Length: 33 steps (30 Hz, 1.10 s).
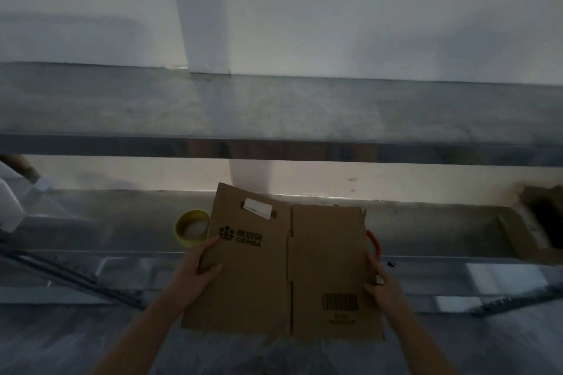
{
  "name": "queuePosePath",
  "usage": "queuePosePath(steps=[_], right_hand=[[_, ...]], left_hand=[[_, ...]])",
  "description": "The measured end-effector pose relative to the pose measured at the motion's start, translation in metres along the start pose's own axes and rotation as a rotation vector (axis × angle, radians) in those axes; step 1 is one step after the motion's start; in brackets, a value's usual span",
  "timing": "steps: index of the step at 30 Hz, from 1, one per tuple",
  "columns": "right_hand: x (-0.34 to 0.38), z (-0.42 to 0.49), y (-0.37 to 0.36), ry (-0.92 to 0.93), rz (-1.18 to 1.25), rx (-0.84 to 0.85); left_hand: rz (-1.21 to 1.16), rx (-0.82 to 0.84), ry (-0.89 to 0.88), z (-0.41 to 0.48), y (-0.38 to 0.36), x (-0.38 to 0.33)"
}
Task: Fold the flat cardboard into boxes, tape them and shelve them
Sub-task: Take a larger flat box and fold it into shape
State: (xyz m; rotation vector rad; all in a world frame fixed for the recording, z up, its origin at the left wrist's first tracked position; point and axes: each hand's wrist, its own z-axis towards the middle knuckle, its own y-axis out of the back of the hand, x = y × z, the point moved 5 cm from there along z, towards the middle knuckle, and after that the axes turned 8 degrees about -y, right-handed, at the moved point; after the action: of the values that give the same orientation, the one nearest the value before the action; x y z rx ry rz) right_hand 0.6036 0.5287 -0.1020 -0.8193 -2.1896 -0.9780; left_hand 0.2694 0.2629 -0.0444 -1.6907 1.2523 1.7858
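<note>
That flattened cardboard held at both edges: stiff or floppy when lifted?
Probably fairly stiff: the flat cardboard spans unsagging between the left hand and right hand. It may hinge along its centre crease. Likely light, since edge grips seem enough.

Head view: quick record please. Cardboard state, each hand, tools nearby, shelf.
cardboard: flat cardboard, not yet folded, printed side up, centre crease visible
left hand: left hand grips its left edge
right hand: right hand grips its right edge
tape: yellow tape roll on the surface past the left edge
tool: red handle shows behind the right edge; type unclear
shelf: metal shelf above and beyond the cardboard
</note>
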Motion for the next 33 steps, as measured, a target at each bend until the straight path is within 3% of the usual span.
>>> queuePosePath(steps=[10, 15, 21, 33], right_hand=[[0.004, 0.023, 0.064, 0.078, 0.005, -0.039], [0.041, 0.014, 0.035, 0.23, 0.061, 0.022], [0.064, 0.011, 0.001, 0.232, 0.146, 0.07], [0.1, 0.008, 0.005, 0.362, 0.254, -0.06]], left_hand=[[-0.11, -0.014, -0.015, 0.019, -0.063, -0.014], [-0.098, -0.148, 0.015, 0.013, -0.029, -0.007], [-0.22, -0.28, 0.025, 0.0, 0.023, -0.003], [-0.309, -0.226, -0.048, 0.014, 0.037, -0.02]])
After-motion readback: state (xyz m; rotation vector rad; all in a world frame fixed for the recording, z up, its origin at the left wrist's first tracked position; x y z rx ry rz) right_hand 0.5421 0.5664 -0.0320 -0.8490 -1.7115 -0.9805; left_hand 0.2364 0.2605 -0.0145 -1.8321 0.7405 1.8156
